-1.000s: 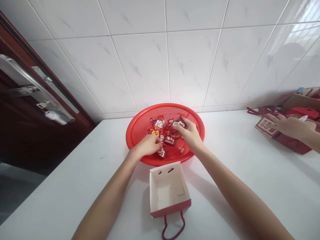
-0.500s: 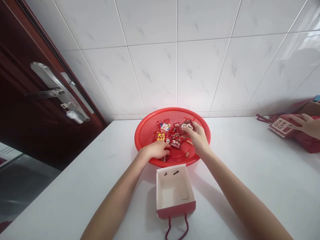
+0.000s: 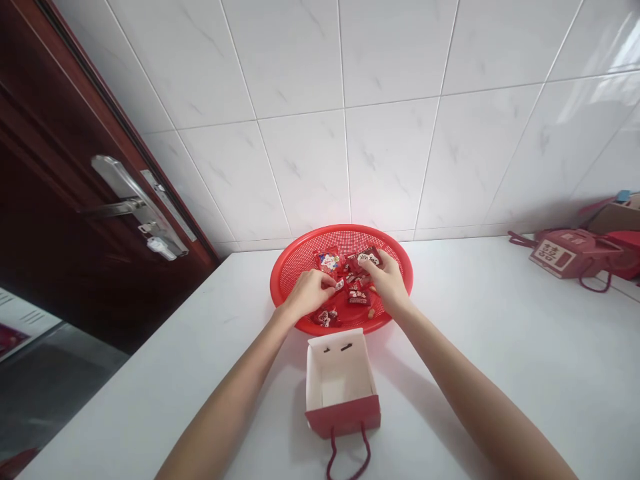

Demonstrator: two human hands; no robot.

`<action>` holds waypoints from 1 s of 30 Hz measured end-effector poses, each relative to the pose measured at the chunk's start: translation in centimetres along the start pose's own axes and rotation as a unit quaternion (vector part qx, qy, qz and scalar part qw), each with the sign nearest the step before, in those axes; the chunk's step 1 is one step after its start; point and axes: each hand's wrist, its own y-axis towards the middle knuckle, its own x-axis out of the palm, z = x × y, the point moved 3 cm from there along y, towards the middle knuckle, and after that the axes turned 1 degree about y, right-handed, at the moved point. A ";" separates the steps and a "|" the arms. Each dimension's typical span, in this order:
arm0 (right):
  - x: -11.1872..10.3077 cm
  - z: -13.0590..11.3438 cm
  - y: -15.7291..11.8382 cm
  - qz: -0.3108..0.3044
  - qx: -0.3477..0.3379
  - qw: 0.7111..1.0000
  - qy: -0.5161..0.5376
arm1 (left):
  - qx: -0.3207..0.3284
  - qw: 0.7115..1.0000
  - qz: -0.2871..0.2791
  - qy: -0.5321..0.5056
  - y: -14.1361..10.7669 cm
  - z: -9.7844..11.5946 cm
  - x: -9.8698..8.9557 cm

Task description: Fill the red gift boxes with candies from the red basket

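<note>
A round red plastic basket (image 3: 285, 270) stands by the wall, holding red wrapped candies and a few small tan pieces. Over its left side, my left hand (image 3: 313, 292) pinches a small red and white wrapped candy (image 3: 340, 285). On the right side, my right hand (image 3: 389, 279) grips a dark red packet (image 3: 369, 257) with white lettering. Another red packet (image 3: 327, 317) lies near the front rim. In front of the basket sits an open box (image 3: 343, 383), white inside and red outside, with nothing visible inside and a red cord handle.
A closed red box (image 3: 567, 255) with cord handles stands at the far right beside other red items. The white table (image 3: 220, 320) meets a tiled wall at the back. On the left is a dark red door (image 3: 65, 173) with a metal handle.
My left hand has moved up from the basket's front and now pinches a small candy. My right hand keeps its packet. The other person's hand at the far right has left the view.
</note>
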 end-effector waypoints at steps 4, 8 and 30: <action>0.1 0.0 0.0 0.005 0.006 1.000 0.001 | -0.018 0.994 0.092 -0.050 0.0 -0.1 -0.8; 0.2 -0.2 -0.1 0.009 0.006 1.000 -0.007 | -0.020 0.970 0.169 -0.175 0.1 -0.4 -1.4; 0.1 -0.1 0.0 -0.064 0.035 0.997 0.024 | 0.130 0.953 0.154 -0.226 -0.7 0.1 -1.3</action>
